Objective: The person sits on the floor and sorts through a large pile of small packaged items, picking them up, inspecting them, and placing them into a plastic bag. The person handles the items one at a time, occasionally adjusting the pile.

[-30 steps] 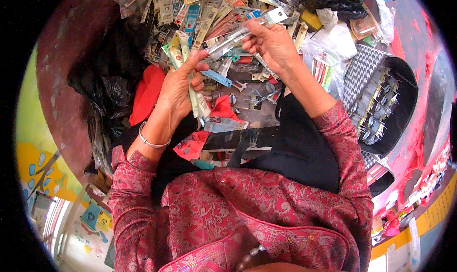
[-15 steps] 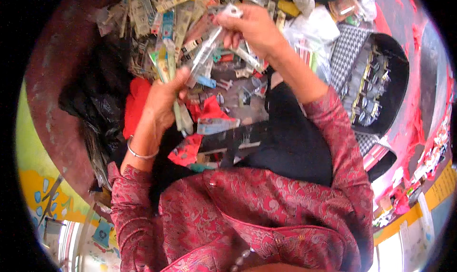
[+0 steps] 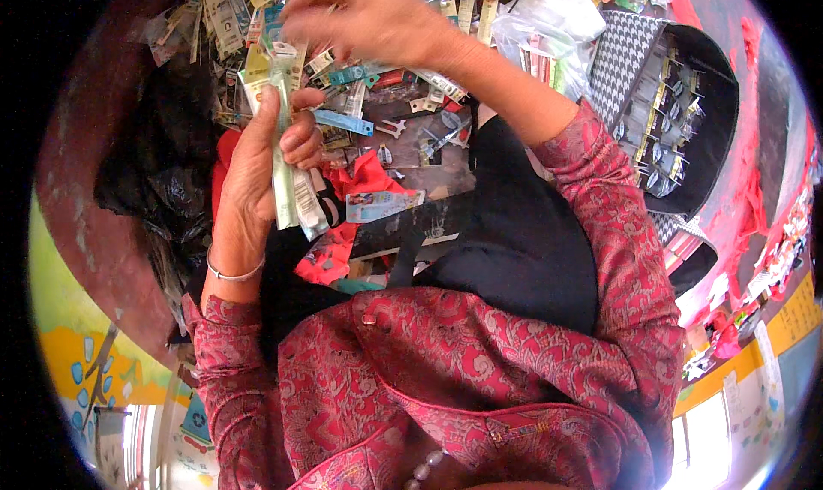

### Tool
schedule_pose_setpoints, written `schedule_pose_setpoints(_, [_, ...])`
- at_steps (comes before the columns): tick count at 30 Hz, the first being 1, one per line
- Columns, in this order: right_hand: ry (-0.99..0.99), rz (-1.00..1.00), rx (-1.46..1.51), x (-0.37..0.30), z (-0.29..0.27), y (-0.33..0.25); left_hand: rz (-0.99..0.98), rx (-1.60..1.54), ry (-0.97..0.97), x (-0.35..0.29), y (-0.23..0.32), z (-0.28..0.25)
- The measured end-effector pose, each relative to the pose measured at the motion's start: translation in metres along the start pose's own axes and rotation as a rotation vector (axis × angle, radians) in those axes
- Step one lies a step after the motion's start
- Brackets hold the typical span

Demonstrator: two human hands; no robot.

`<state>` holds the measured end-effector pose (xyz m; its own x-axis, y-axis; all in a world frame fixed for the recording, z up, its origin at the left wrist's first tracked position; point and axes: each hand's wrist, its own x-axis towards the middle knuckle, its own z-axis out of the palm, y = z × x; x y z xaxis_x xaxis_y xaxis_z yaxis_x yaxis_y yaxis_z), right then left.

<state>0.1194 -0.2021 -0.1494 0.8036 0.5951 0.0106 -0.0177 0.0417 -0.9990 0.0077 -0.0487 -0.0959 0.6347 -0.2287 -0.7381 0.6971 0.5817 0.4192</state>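
Observation:
My left hand (image 3: 261, 156) is wrapped round a bunch of slim flat packets (image 3: 284, 186). They are long, pale green and white, and stand nearly upright, their ends showing above and below the fingers. The top ends are clear plastic and card. My right hand (image 3: 369, 18) is above and to the right of them, over the pile. Its fingers point left and are blurred, so what they hold, if anything, does not show. A small blue packet (image 3: 345, 122) lies just right of my left hand.
A heap of slim packets (image 3: 225, 18) spreads across the far side. Black plastic (image 3: 163, 151) lies at left, and red scraps (image 3: 373, 174) lie near my lap. At right are a white plastic bag (image 3: 557, 18) and a houndstooth-patterned box (image 3: 624, 57) holding small packaged pieces.
My right hand has moved left and away from me. The clear packet that was stretched between both hands no longer shows there. My left hand has shifted slightly left, still gripping slim packets.

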Motion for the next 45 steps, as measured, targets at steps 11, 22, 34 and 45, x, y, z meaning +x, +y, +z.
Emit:
schedule_pose_setpoints(11, [-0.345,0.531,-1.134,-0.109,-0.016,0.188,0.003,0.106,0.336,0.001,0.006,-0.001])
schedule_pose_setpoints(22, [-0.290,0.648,0.086,-0.070,-0.049,0.118,0.088,-0.031,0.289,0.003,0.009,-0.012])
schedule_pose_setpoints(34, [-0.530,0.475,0.136,-0.055,-0.027,0.081,0.283,0.645,0.297,0.000,0.008,0.004])
schedule_pose_setpoints(45, [-0.872,0.682,0.583,-0.047,0.005,0.029,-0.090,1.133,0.028,-0.004,-0.012,0.008])
